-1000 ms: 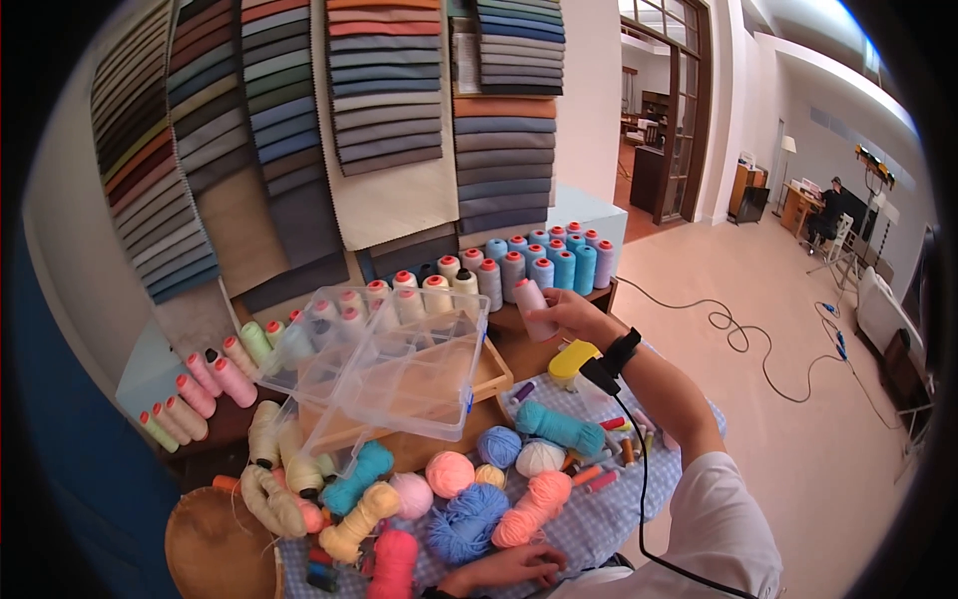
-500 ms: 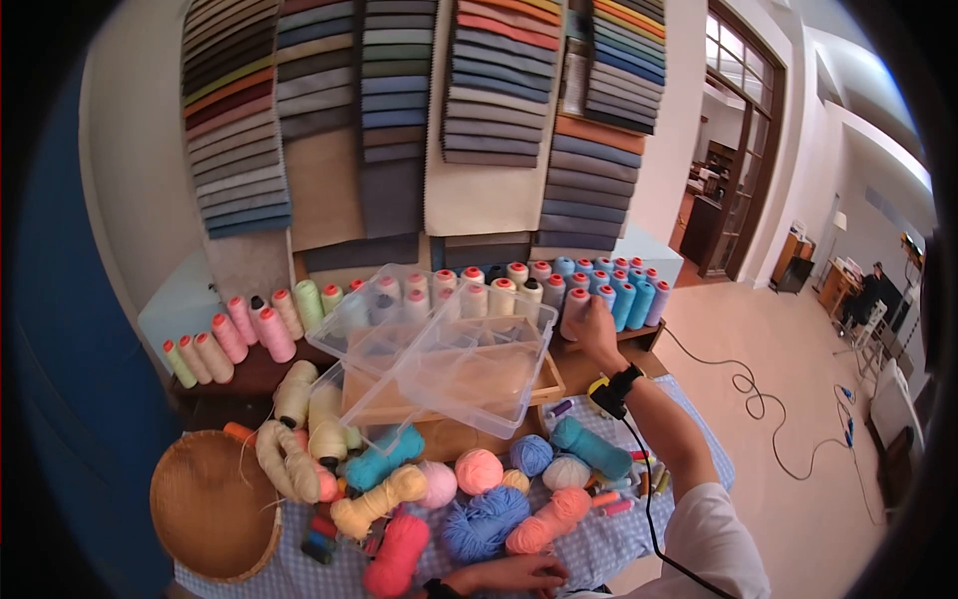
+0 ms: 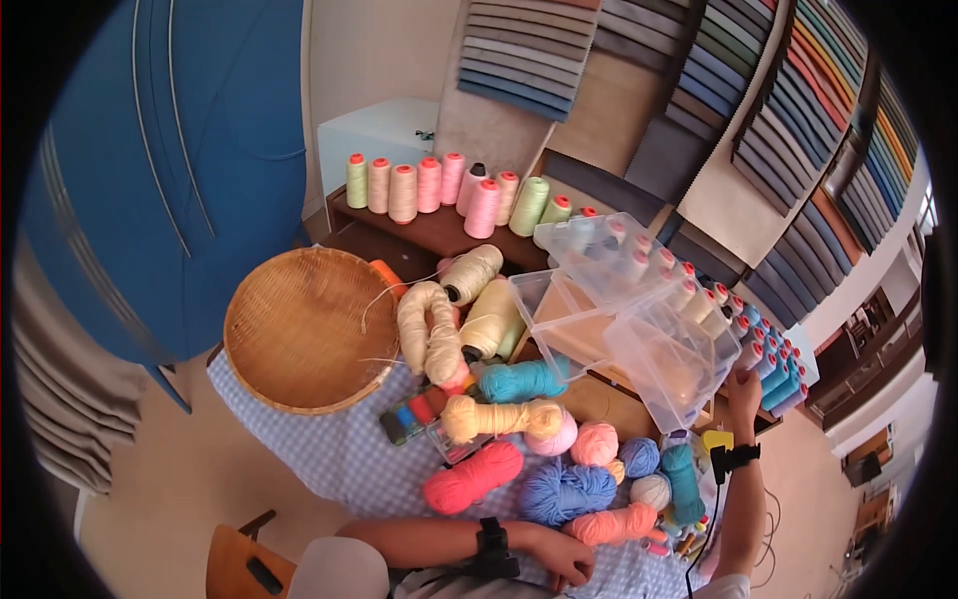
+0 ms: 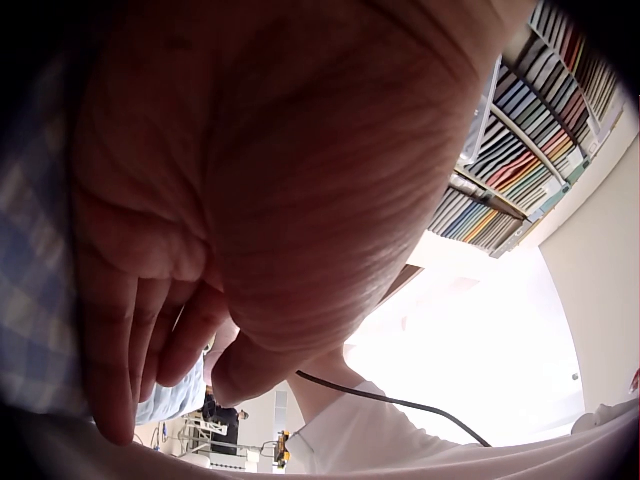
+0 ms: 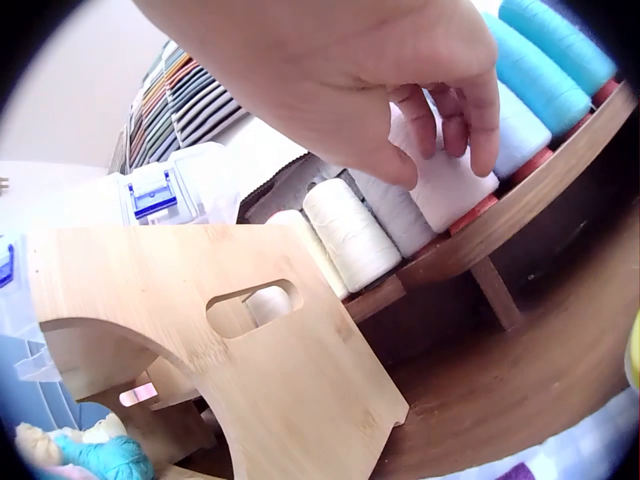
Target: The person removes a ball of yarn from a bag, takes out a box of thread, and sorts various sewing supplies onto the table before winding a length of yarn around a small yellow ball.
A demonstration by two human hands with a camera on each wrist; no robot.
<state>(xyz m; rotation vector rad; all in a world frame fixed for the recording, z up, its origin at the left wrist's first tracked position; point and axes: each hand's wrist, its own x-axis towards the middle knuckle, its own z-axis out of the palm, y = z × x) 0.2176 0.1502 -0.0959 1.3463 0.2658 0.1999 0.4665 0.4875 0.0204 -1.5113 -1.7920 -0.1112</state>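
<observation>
My right hand [image 3: 743, 391] is at the right end of the shelf. Its thumb and bent fingers are around a pale pink thread cone [image 5: 455, 195], seen in the right wrist view standing on the shelf edge. Beside that cone are a greyish cone [image 5: 395, 210], a cream cone [image 5: 350, 235] and bright blue cones [image 5: 540, 75]. Near the front edge of the checked cloth lies my left hand [image 3: 561, 554], holding nothing, its fingers loosely bent. Coral yarn [image 3: 614, 524] and a blue yarn bundle [image 3: 569, 491] lie close to it.
A clear plastic divided box [image 3: 659, 349] sits tilted on a wooden organiser [image 5: 300, 350] before the shelf. A round woven basket [image 3: 309, 329] stands at the left. Pink and green cones [image 3: 484, 210] line the shelf's left part. A black cable trails from my right wrist.
My right hand has carried the pale pink cone onto the shelf among the others and stays at it. The head view has swung left, showing the whole basket. My left hand stays low in front.
</observation>
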